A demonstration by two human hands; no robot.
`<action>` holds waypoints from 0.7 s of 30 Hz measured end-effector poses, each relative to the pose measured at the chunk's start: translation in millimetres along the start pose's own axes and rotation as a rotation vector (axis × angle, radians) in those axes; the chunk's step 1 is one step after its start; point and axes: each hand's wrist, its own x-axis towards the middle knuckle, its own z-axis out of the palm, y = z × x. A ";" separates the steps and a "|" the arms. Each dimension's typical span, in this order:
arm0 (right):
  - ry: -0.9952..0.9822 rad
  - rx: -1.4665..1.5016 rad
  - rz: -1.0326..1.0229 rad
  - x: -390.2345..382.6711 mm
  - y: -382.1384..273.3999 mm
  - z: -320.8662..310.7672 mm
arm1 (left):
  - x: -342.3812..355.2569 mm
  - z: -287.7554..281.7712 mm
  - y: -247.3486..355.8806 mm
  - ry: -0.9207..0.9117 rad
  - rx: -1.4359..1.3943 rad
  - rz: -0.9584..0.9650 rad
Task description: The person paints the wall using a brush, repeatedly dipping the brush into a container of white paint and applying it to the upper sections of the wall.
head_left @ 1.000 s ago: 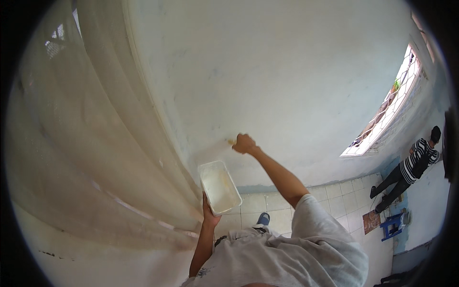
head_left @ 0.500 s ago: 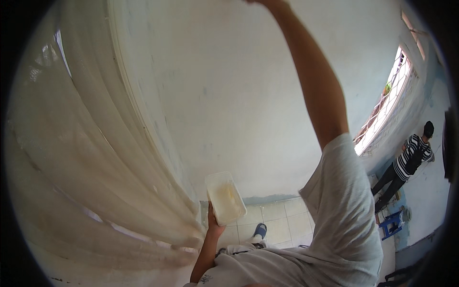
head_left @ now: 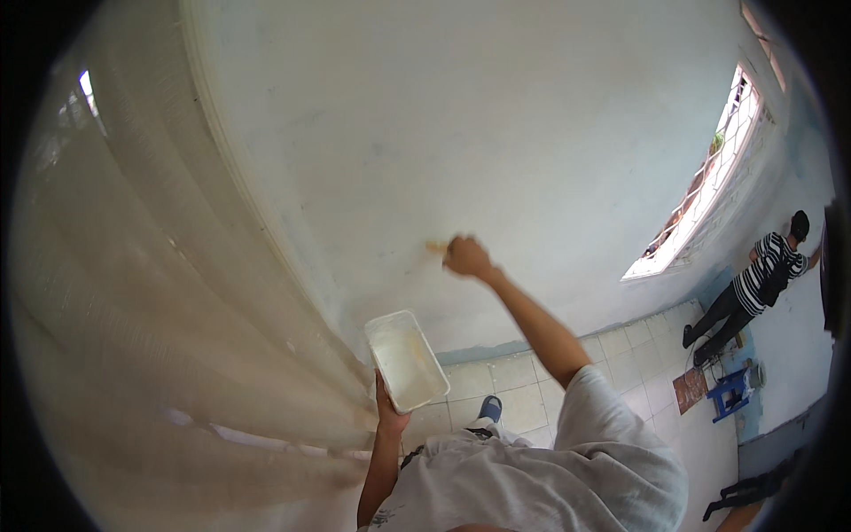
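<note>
My left hand [head_left: 391,410] grips a white rectangular plastic tub [head_left: 434,375] by its lower left side. The tub is tilted toward me, with a thin pale, wet-looking layer inside. Above and to the right of it, my right hand [head_left: 468,257] is closed round a small pale-yellow tool [head_left: 435,246], its end pointing left at the white wall [head_left: 381,195]. The tool is slightly blurred, so its exact kind is unclear, and whether it touches the wall I cannot tell.
A pale curtain or sheet [head_left: 177,293] hangs along the left. At right are a barred window [head_left: 700,191], a person in a striped shirt [head_left: 762,275] facing another wall, and a blue stool [head_left: 729,395]. Light tiles [head_left: 519,383] cover the floor; my slippered foot [head_left: 490,408] shows there.
My right hand has come down from high on the wall to just above the tub, and the yellow tool now shows. The left hand still holds the tub.
</note>
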 end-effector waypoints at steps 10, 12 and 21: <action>0.609 -0.013 -0.218 62.3 -162.1 -429.8 | 15.1 -3.0 1.8 0.045 -0.101 -0.151; 0.868 -0.028 -0.239 64.2 -159.2 -405.4 | 19.0 -6.0 -3.0 0.053 -0.109 -0.153; 0.150 -0.083 0.050 -38.3 -12.6 5.0 | 21.3 -19.4 -12.1 0.033 -0.081 -0.072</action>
